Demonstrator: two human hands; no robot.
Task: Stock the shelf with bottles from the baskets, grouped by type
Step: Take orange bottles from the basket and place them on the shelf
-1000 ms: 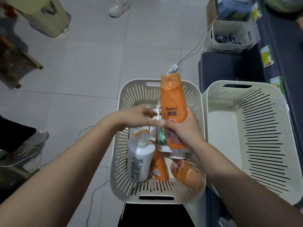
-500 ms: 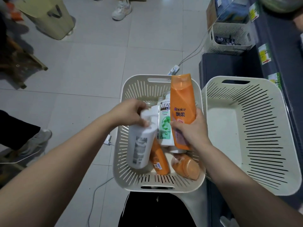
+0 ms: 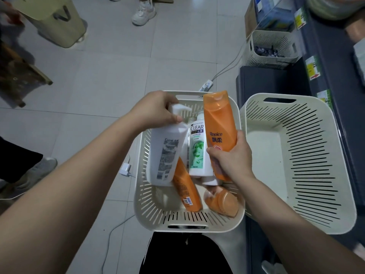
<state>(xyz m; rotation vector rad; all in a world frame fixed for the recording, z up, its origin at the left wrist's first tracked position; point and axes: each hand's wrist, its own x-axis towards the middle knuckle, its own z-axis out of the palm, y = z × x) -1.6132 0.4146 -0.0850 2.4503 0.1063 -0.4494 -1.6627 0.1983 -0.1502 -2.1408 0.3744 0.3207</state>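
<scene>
My left hand grips the pump top of a white Clear pump bottle, lifted above the left cream basket. My right hand holds an orange Rejoice bottle upright over the same basket. Inside the basket stands a white Clear bottle with a green leaf label. Two more orange bottles lie in it, one long and one near the front right corner. The dark shelf with price tags runs along the right edge.
A second cream basket sits to the right with nothing in it. A smaller slatted basket stands farther back by the shelf. A power strip and cable lie on the tiled floor. Other people's shoes and a beige bin are behind.
My left hand took hold of the white pump bottle's top and lifted it out of the basket. My right hand kept its hold on the orange bottle, shifting it slightly right.
</scene>
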